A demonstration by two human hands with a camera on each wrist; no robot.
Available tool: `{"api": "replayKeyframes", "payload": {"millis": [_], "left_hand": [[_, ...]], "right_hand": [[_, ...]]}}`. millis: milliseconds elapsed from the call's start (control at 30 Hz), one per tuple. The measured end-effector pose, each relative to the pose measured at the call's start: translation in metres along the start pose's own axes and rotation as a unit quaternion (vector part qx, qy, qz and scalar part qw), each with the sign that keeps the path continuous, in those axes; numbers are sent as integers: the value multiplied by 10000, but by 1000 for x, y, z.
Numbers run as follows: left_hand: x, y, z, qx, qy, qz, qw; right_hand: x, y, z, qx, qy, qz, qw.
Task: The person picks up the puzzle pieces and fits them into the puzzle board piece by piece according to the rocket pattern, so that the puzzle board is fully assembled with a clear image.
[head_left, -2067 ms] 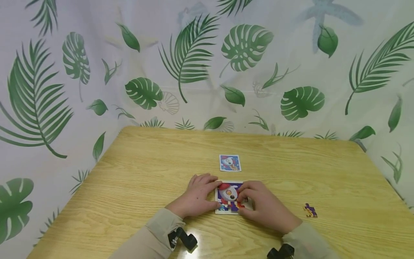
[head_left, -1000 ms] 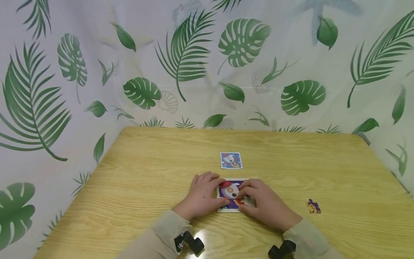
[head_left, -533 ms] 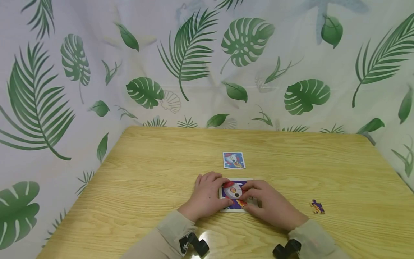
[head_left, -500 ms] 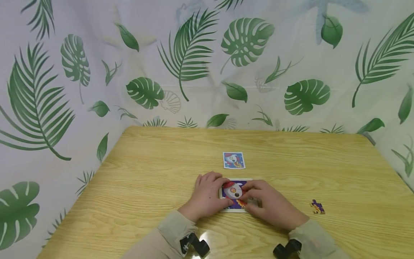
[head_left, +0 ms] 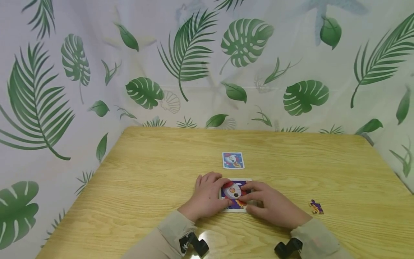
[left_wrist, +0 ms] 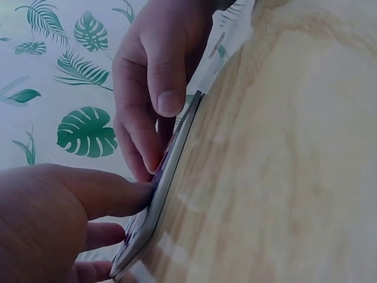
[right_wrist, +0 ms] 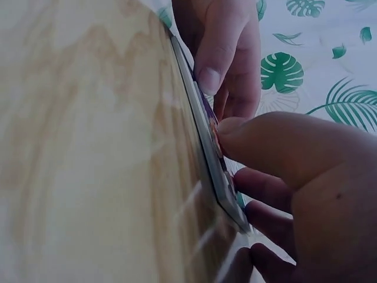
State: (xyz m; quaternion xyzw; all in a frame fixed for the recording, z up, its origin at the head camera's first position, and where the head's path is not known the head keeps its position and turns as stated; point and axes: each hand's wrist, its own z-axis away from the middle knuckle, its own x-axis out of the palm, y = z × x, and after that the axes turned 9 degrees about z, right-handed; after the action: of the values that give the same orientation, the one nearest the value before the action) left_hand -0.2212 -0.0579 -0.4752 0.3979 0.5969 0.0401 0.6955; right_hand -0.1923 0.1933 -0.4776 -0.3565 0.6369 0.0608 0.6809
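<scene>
In the head view a jigsaw puzzle [head_left: 233, 193] with a white, red and purple cartoon picture lies in a pale-rimmed tray between the two hands. My left hand [head_left: 208, 197] rests at its left side, index fingertip near the top corner and thumb on the lower-left pieces. From the right, the fingertips of my right hand [head_left: 270, 204] touch the puzzle, while the thumb lies lower at the right edge. That hand hides the tray's right part. Both wrist views show the tray's edge [left_wrist: 177, 147] low on the table, with thumbs on or beside it.
A loose purple and yellow puzzle piece [head_left: 316, 207] lies right of the right hand. Behind the tray is a small picture card [head_left: 233, 160] with a similar drawing. The wooden table [head_left: 161, 154] meets a leaf-print curtain [head_left: 194, 64] at the back and sides.
My left thumb has moved onto the lower-left pieces. The right hand's fingers have straightened somewhat and its thumb has drawn back toward the right edge. The loose piece and card stay put.
</scene>
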Motion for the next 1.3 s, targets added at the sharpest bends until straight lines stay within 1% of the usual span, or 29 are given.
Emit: {"api": "replayKeyframes", "payload": {"millis": [133, 267, 333, 500, 567, 700, 833, 900, 967, 1067, 1300], "left_hand": [[0, 1, -1, 29, -23, 25, 10000], [1, 0, -1, 14, -25, -3, 10000], [2, -1, -1, -3, -20, 8, 10000], [2, -2, -2, 57, 7, -39, 10000], [1, -1, -3, 95, 8, -79, 9999], [1, -2, -3, 104, -20, -82, 9999], [3, -5, -2, 48, -55, -51, 10000], [3, -5, -2, 48, -72, -59, 9999], [3, -5, -2, 68, -71, -46, 9999], [2, -4, -2, 88, -48, -48, 9999], [3, -1, -1, -60, 38, 40, 10000]], "right_hand": [[-3, -2, 1, -68, -16, 269, 9996], [-2, -1, 3, -78, -39, 83, 9999], [1, 0, 2, -167, -23, 47, 9998], [5, -3, -1, -311, -38, 512, 9982], [4, -5, -1, -270, -95, 609, 9977], [3, -5, 1, -310, -127, 394, 9987], [4, 0, 4, -140, -248, -119, 9995], [4, 3, 6, -46, -319, -252, 9992], [3, 5, 6, -18, -350, -231, 9991], [3, 7, 6, -84, -372, -171, 9991], [2, 13, 6, -246, -433, -305, 9983]]}}
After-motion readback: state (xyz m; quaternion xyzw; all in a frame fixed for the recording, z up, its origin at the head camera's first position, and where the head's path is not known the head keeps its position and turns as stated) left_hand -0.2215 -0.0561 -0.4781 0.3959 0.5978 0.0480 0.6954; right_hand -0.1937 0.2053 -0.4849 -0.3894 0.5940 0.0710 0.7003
